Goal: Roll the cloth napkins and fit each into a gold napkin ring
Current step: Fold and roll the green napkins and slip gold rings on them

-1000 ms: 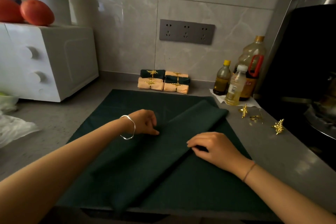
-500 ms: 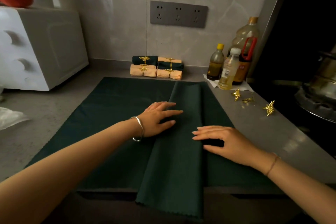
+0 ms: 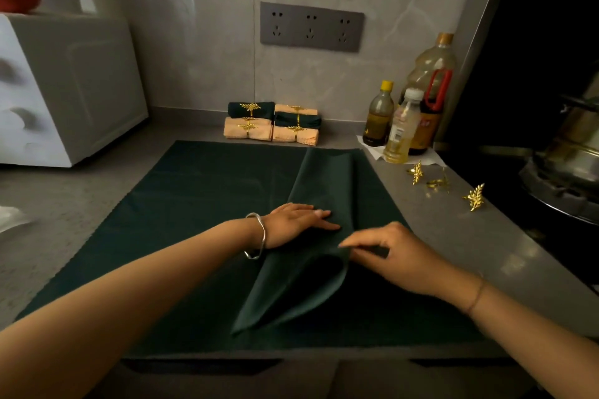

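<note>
Lying spread on the grey surface (image 3: 470, 253), dark green napkin (image 3: 201, 204), right side folded over into a long band, near end raised and curling, left hand (image 3: 291, 223) flat on the band, grip apart, fingers straight, right hand (image 3: 389, 253) grip pinched on the band's edge, loose gold napkin rings (image 3: 475, 197) to the right.

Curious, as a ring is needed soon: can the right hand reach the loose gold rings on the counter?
Probably yes: nothing lies between the right hand and the gold rings on the counter, though it pinches the green napkin and would have to let go first.
</note>
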A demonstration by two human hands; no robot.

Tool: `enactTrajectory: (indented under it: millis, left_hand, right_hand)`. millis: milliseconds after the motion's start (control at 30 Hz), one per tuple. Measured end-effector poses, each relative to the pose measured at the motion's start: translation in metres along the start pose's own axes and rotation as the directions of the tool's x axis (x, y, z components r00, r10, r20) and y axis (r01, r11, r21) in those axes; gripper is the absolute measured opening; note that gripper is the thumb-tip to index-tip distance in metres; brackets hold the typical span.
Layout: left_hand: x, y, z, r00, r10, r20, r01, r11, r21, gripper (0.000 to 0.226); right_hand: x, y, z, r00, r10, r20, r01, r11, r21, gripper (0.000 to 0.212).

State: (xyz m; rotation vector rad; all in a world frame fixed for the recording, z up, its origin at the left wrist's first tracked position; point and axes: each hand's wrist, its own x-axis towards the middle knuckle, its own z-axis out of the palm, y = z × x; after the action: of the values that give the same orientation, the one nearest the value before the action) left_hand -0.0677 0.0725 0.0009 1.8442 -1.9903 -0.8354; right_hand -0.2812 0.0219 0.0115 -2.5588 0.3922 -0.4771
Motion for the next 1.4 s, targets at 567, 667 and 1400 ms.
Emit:
enactTrajectory:
  millis: [567,667,1400]
  left_hand:
    - [0.016,-0.032,-0.042,0.884,-0.438,-0.162,0.369,0.868,-0.333,0.042]
    - [0.023,-0.028,-0.041,0.884,-0.435,-0.17,0.377,0.88,-0.289,0.041]
    - [0.03,-0.024,-0.017,0.872,-0.352,-0.342,0.271,0.926,-0.263,0.021]
  right_hand:
    - [0.13,0.094,-0.023,0.581,0.81,0.08,-0.635,0.39,0.667,0.034]
    - [0.129,0.097,-0.025,0.555,0.825,0.102,-0.664,0.366,0.652,0.034]
    - [0.105,0.079,-0.023,0.619,0.782,0.08,-0.727,0.53,0.437,0.041]
